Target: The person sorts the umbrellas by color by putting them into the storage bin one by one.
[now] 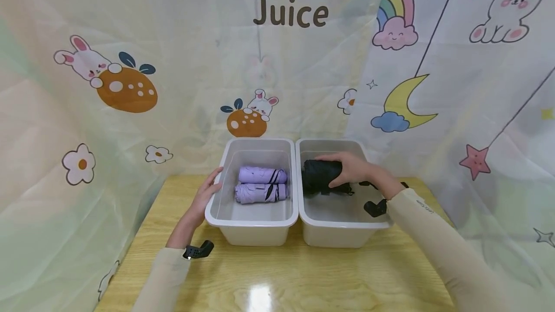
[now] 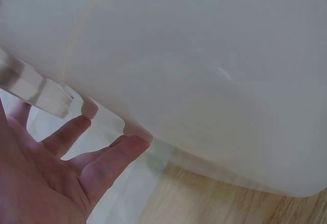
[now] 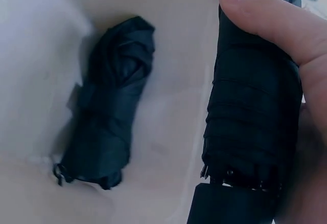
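Note:
My right hand (image 1: 354, 167) grips a folded black umbrella (image 3: 255, 96) inside the right white bin (image 1: 342, 225), thumb along its near side. Another folded black umbrella (image 3: 110, 106) lies on that bin's floor, apart from the held one in the right wrist view; in the head view the two are hard to tell apart. My left hand (image 1: 203, 200) is at the outer left side of the left white bin (image 1: 251, 224), fairly straight fingertips touching its wall in the left wrist view. In that bin, two folded lilac umbrellas (image 1: 262, 175) lie side by side.
Both bins stand close together on a wooden table (image 1: 303, 278). A patterned cloth curtain (image 1: 191, 61) hangs behind and at the sides. Each wrist wears a black camera (image 1: 199, 250).

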A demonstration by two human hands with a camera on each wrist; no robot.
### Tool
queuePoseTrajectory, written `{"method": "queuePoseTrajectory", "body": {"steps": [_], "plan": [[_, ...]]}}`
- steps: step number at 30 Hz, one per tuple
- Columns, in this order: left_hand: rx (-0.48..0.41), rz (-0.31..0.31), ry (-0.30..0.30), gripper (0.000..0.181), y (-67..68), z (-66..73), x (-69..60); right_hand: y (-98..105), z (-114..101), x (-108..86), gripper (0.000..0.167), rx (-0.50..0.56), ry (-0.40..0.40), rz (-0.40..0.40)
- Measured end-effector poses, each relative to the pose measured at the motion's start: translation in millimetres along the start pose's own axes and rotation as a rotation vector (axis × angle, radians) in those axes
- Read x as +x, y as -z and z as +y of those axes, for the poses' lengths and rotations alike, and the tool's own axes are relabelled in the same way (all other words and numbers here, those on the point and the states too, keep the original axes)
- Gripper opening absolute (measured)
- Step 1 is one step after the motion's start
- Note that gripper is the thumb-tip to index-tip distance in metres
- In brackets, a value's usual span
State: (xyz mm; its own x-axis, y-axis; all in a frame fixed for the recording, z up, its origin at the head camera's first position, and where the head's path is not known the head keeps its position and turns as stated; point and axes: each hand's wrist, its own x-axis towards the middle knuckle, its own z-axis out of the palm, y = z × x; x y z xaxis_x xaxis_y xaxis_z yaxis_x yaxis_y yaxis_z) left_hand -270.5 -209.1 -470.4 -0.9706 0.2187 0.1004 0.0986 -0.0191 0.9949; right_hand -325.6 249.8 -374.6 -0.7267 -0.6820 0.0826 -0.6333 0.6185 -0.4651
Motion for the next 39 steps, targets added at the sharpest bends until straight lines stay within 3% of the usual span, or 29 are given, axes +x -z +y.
{"method": "queuePoseTrajectory", "body": {"steps": [6,14,20,26,39], "plan": [[0.005,-0.012,-0.014,0.055,0.5,-0.7,0.8,-15,13,6.9,0.085,0.019,-0.088,-0.011],[0.010,-0.013,-0.011,0.055,2.0,0.0,-0.7,-40,32,16.1,0.085,0.037,-0.126,-0.079],[-0.001,-0.007,-0.029,0.054,1.7,1.1,0.6,-49,38,25.1,0.088,0.047,-0.154,-0.104],[0.001,-0.012,-0.010,0.053,0.9,-1.1,-0.3,-61,45,28.9,0.088,0.099,-0.250,-0.181],[-0.005,-0.016,-0.024,0.052,-1.3,0.2,-2.5,-73,58,33.2,0.091,0.168,-0.335,-0.189]]}}
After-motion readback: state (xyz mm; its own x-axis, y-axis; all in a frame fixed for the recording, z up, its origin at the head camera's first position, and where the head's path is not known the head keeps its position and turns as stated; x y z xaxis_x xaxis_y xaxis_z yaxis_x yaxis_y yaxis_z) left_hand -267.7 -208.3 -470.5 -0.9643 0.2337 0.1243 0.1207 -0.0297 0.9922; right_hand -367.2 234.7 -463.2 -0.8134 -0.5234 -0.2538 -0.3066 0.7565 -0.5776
